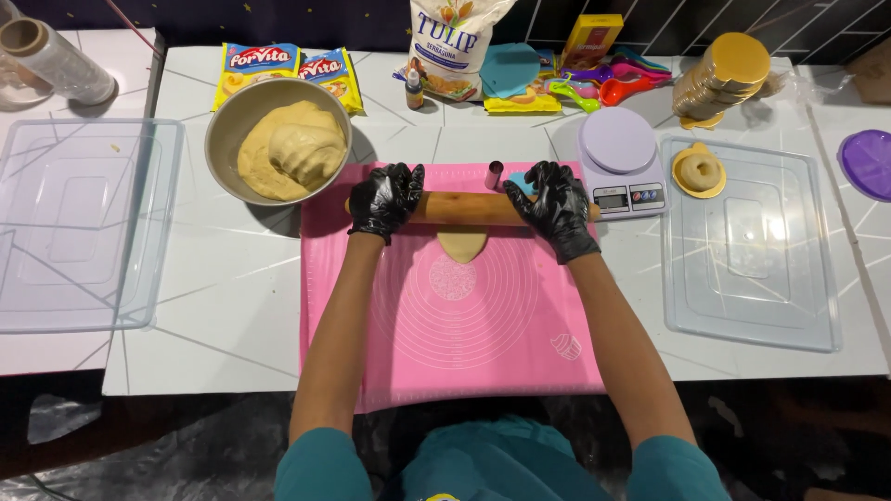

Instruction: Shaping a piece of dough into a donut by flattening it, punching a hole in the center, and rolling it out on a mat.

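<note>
Both my hands wear black gloves and rest on a wooden rolling pin (pixel 469 208) lying crosswise on a pink baking mat (pixel 464 343). My left hand (pixel 384 198) presses its left end, my right hand (pixel 555 206) its right end. A small piece of yellow dough (pixel 461 246) pokes out from under the pin on the near side. A small metal ring cutter (pixel 495 174) stands on the mat just beyond the pin.
A metal bowl (pixel 225 121) with a big lump of dough (pixel 290 148) sits at the mat's far left. A lilac kitchen scale (pixel 620 160) stands at the right. Clear plastic lids (pixel 79 223) (pixel 747 250) flank the mat. Packets, measuring spoons (pixel 608 82) and stacked gold discs (pixel 722 76) line the back.
</note>
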